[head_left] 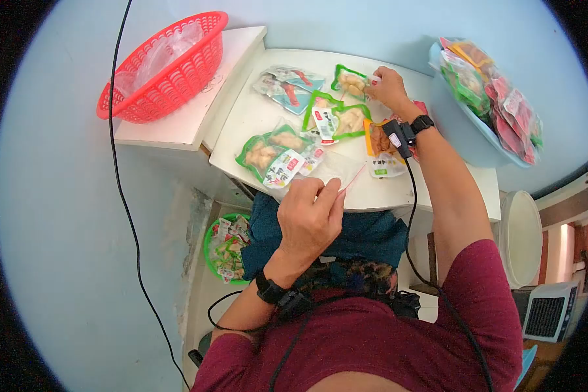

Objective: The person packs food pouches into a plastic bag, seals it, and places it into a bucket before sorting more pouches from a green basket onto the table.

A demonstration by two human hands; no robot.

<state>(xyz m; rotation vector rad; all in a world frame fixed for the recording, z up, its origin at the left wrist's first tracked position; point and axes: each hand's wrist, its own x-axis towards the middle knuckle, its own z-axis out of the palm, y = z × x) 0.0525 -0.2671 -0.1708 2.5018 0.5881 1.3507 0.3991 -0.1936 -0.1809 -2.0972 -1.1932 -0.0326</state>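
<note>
left hand (310,212)'s pinching a clear bag (335,171), right hand (391,89)'s clamped on a green-edged pack (351,83) by the counter (238,130)'s back edge

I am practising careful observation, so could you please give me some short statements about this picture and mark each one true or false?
1. The left hand holds a clear plastic bag. True.
2. The right hand is inside the blue basin. False: it is at a green-edged food packet on the white table.
3. The red basket contains clear plastic. True.
4. The green basket stands on the white table. False: it is below the tabletop.
5. Both wrists wear black bands. True.
</note>
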